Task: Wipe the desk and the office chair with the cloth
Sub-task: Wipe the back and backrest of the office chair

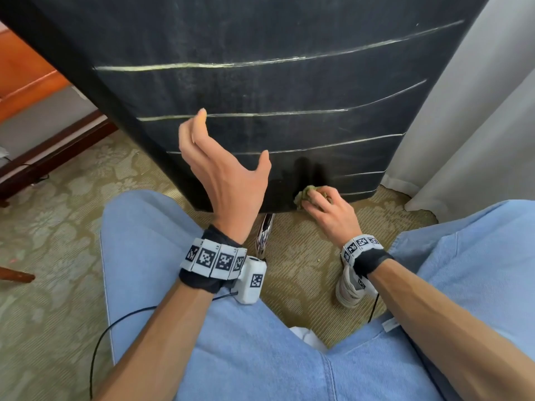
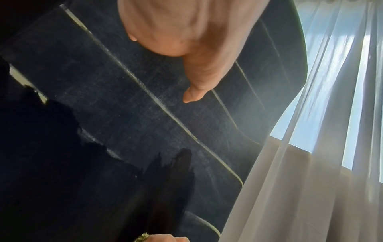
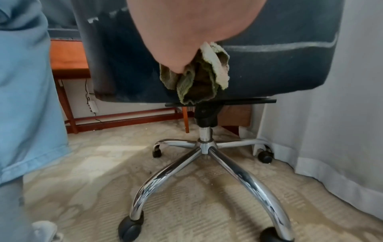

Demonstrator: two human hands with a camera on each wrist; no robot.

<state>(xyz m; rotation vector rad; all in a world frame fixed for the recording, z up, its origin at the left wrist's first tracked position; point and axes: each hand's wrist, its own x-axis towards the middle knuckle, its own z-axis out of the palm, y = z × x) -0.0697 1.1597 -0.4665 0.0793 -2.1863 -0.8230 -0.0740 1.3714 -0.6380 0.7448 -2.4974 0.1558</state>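
Our right hand (image 1: 330,211) grips the cloth (image 1: 304,195) low on the chair back (image 1: 260,82), our left hand (image 1: 223,169) hanging relaxed, holding nothing.

The head camera looks steeply down from above the person's knees at the back of the office chair (image 1: 260,82). The left wrist camera sits close to that backrest, angled upward toward the curtain (image 2: 311,147). The right wrist camera looks low and level under the seat at the chrome base (image 3: 205,150). All three share the backrest.
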